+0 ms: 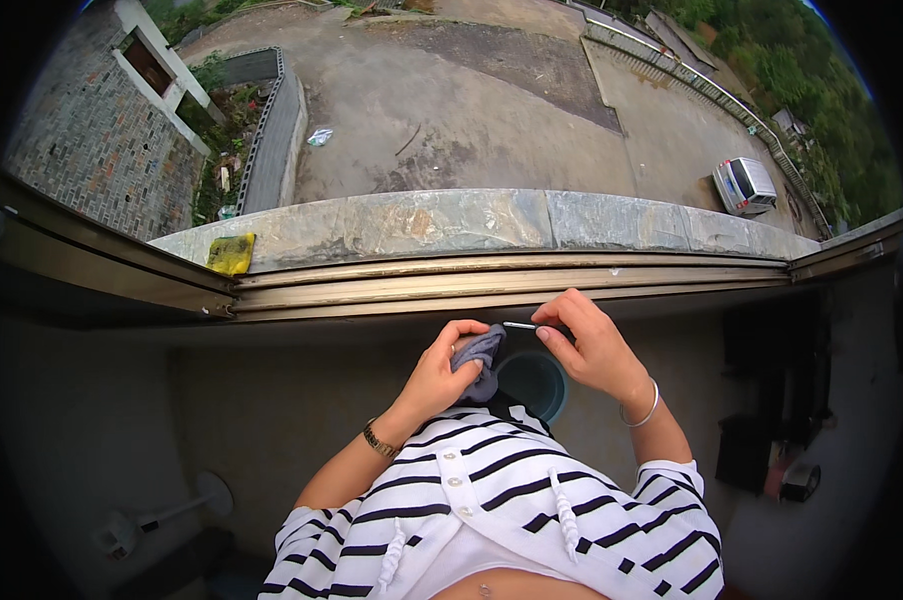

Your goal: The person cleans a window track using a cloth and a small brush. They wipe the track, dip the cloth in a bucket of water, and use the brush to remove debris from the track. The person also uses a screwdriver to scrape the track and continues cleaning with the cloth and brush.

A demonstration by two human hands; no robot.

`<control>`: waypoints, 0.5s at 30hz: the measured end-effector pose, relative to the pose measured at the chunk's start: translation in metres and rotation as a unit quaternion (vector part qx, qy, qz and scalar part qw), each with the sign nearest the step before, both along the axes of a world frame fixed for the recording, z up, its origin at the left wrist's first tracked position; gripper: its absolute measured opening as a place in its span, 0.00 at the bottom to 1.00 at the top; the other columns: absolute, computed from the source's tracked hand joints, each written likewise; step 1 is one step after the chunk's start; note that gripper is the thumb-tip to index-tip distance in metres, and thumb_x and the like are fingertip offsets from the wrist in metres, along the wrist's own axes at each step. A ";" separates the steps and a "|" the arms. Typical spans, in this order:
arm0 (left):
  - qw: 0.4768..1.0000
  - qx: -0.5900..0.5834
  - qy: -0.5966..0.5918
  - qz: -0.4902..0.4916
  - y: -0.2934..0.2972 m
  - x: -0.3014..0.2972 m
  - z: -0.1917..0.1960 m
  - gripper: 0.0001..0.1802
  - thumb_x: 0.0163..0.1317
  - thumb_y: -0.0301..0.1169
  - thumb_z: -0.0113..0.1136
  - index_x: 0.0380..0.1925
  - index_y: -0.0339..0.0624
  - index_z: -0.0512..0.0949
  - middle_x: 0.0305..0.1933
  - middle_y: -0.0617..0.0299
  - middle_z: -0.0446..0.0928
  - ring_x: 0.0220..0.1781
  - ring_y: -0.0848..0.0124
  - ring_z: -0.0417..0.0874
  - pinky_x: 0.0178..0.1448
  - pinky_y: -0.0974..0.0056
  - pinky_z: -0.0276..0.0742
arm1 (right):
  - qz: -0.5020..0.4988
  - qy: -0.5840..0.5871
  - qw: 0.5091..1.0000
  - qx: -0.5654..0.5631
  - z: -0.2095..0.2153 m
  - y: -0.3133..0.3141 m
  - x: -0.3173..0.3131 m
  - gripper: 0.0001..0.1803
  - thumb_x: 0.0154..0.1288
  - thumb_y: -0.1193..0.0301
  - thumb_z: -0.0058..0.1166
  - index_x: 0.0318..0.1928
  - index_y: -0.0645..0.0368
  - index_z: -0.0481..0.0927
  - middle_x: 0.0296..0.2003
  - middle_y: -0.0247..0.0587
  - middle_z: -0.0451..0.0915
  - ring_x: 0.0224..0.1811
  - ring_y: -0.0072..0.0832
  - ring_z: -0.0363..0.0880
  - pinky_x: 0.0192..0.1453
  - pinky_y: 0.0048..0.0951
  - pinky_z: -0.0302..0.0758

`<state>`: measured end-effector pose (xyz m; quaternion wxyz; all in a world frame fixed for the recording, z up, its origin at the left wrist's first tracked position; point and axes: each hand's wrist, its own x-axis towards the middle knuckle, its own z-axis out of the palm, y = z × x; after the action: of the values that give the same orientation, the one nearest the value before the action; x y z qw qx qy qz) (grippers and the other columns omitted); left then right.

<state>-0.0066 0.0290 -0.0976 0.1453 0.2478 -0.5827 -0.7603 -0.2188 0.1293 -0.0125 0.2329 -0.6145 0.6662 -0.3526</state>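
My left hand (439, 376) is closed around a bunched grey-blue cloth (480, 366), in front of my body and just below the window frame. Between the fingertips of my right hand (597, 350) is a thin tool with a silver shaft (520, 325), which points left toward the cloth. The tip ends beside the cloth's upper edge; whether they touch, I cannot tell. Most of the tool's handle is hidden by my fingers. Beneath both hands, a round blue-green bucket (552, 400) stands lower down, partly covered by the cloth and my right hand.
Metal sliding-window tracks (512, 280) run across ahead of my hands, with a stone ledge (452, 222) beyond. A crumpled yellow cloth or packet (232, 254) lies at the ledge's left end. Below outside are a concrete yard and a silver van (745, 186). A white fan (122, 532) stands lower left.
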 end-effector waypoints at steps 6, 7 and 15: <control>0.997 -0.056 0.060 -0.006 -0.006 0.011 0.020 0.21 0.53 0.15 0.53 0.48 0.37 0.68 0.57 0.53 0.72 0.56 0.72 0.75 0.63 0.67 0.68 | -0.042 -0.121 0.991 0.033 -0.038 0.008 0.013 0.18 0.55 0.73 0.68 0.48 0.59 0.82 0.29 0.37 0.74 0.29 0.24 0.73 0.34 0.23 0.72; 0.996 -0.045 0.065 -0.033 -0.011 0.014 0.024 0.21 0.51 0.15 0.54 0.48 0.37 0.69 0.56 0.54 0.73 0.56 0.73 0.75 0.61 0.67 0.70 | -0.048 -0.133 0.990 0.010 -0.048 0.006 0.023 0.21 0.53 0.74 0.68 0.51 0.57 0.83 0.28 0.35 0.75 0.28 0.21 0.71 0.32 0.20 0.69; 0.990 -0.074 0.119 -0.033 -0.023 0.021 0.027 0.27 0.49 0.14 0.51 0.53 0.36 0.68 0.51 0.58 0.76 0.51 0.74 0.79 0.56 0.69 0.74 | -0.085 -0.178 0.970 -0.141 -0.072 -0.010 0.059 0.07 0.55 0.83 0.61 0.36 0.63 0.82 0.33 0.38 0.78 0.31 0.24 0.75 0.32 0.21 0.70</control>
<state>0.0147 0.0062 -0.0706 0.2061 0.1246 -0.6236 -0.7437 -0.1602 0.1193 -0.0840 0.2274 -0.5099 0.6074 -0.5652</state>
